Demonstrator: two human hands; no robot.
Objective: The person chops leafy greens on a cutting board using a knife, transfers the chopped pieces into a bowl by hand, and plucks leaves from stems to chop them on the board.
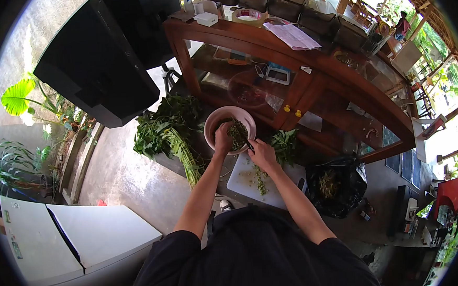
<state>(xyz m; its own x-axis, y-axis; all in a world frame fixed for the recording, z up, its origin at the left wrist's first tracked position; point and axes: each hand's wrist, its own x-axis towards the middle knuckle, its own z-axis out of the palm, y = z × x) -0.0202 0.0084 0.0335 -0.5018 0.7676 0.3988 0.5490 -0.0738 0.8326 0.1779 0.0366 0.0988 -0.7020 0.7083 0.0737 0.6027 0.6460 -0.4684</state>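
Observation:
A pale pink bowl [210, 118] holds chopped green stems [238, 135]. Over its left side, my left hand [223, 138] reaches in, its fingers curled together against the chopped greens; the fingertips are partly hidden. My right hand [262, 154] is closed around the dark handle of a knife [249, 145] at the bowl's near right rim; most of the blade cannot be made out. Below the right hand lies a white cutting board [240, 180] with a strip of chopped green bits [261, 182] on it.
Bundles of leafy greens [168, 133] lie left of the bowl, and more leaves [285, 144] lie right of it. A black plastic bag [347, 188] with plant scraps stands at the right. Behind is a wooden glass cabinet [294, 94]; a white fridge [103, 237] stands lower left.

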